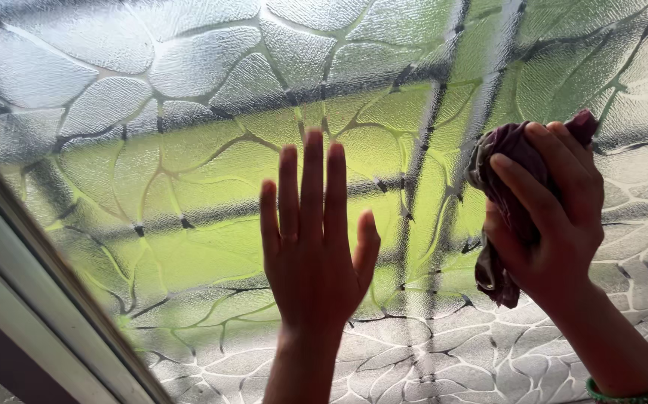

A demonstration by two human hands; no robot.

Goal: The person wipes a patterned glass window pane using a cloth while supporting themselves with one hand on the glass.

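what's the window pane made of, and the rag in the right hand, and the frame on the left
Window pane: looks like textured, frosted glass; raised pebble-like cells blur the green and the dark bars behind it.
Rag: soft woven cloth, dull purple-brown, crumpled and creased in the right hand.
Frame: smooth pale strip, possibly painted metal or plastic; the look leaves it open.
The left hand lies flat on the glass.

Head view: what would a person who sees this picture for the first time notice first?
The textured glass pane with its cracked-stone pattern fills nearly the whole view, glowing green at the centre. The left hand lies flat and open against it in the middle, fingers spread upward. To the right, the right hand presses a crumpled dark purple cloth to the glass.
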